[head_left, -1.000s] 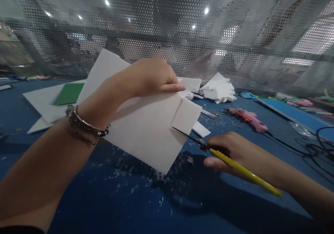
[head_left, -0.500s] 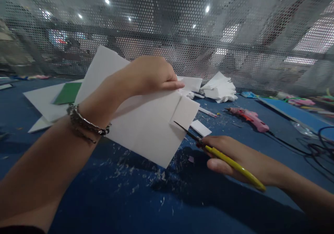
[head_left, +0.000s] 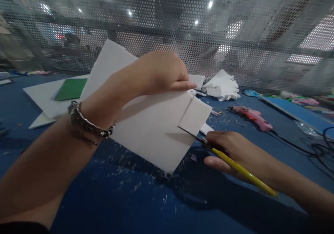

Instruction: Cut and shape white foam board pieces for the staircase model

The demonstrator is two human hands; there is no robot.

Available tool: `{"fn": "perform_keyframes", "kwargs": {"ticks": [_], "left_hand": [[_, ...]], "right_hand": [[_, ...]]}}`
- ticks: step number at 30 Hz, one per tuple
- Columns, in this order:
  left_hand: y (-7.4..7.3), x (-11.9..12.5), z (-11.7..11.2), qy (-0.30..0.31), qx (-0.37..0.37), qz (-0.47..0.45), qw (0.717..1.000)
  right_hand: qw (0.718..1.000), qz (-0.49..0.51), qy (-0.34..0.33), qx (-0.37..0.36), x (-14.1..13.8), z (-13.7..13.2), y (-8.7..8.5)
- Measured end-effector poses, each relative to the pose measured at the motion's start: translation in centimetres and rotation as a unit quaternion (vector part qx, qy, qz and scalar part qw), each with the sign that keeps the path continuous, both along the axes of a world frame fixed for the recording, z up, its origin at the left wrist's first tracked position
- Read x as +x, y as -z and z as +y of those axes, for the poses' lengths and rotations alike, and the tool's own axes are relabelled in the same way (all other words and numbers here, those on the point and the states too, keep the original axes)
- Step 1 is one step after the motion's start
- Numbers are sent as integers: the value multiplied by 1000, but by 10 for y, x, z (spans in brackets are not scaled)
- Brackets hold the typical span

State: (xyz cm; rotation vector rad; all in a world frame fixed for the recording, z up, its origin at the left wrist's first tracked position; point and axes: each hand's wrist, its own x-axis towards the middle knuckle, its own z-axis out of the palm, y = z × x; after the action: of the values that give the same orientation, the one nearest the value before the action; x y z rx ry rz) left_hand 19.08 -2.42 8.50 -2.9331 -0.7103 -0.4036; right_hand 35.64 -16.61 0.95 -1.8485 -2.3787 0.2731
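A large white sheet of paper [head_left: 151, 129] is tilted above the table, its upper edge pinched in my left hand [head_left: 164, 72], which wears bracelets at the wrist. My right hand [head_left: 229, 147] is closed round yellow-handled scissors [head_left: 242, 171]. Their thin dark blade lies along the paper's right side, at the lower edge of a partly cut, lifted rectangular flap [head_left: 197, 114]. Part of the scissors is hidden behind my fingers.
A pink glue gun [head_left: 252, 117] with a black cable lies to the right, near a blue board [head_left: 294, 108]. Crumpled white paper [head_left: 221, 86] stands at the back. A green card [head_left: 71, 89] lies on white sheets at left. A perforated metal screen [head_left: 167, 21] rises behind the table.
The paper and both hands have shifted a little to the right in view. The scissor blade now sits at the flap's lower corner, and the flap looks larger.
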Motion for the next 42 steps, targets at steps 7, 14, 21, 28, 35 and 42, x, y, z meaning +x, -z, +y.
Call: {"fn": "perform_keyframes", "kwargs": {"ticks": [7, 14, 21, 28, 35, 42], "left_hand": [[-1, -1, -2, 19, 67, -20, 997], [-2, -6, -2, 69, 91, -66, 991], [-2, -6, 0, 80, 105, -65, 989], [-2, -7, 5, 119, 90, -58, 987], [0, -6, 10, 150, 36, -77, 985], [2, -5, 14, 163, 3, -83, 983]], "right_hand": [[999, -29, -2, 26, 0, 1, 3], [994, -69, -13, 80, -2, -1, 5], [988, -68, -32, 134, 0, -1, 8], [983, -72, -61, 155, 0, -2, 11], [980, -77, -75, 169, 1, 1, 16], [978, -77, -88, 173, 0, 2, 16]]}}
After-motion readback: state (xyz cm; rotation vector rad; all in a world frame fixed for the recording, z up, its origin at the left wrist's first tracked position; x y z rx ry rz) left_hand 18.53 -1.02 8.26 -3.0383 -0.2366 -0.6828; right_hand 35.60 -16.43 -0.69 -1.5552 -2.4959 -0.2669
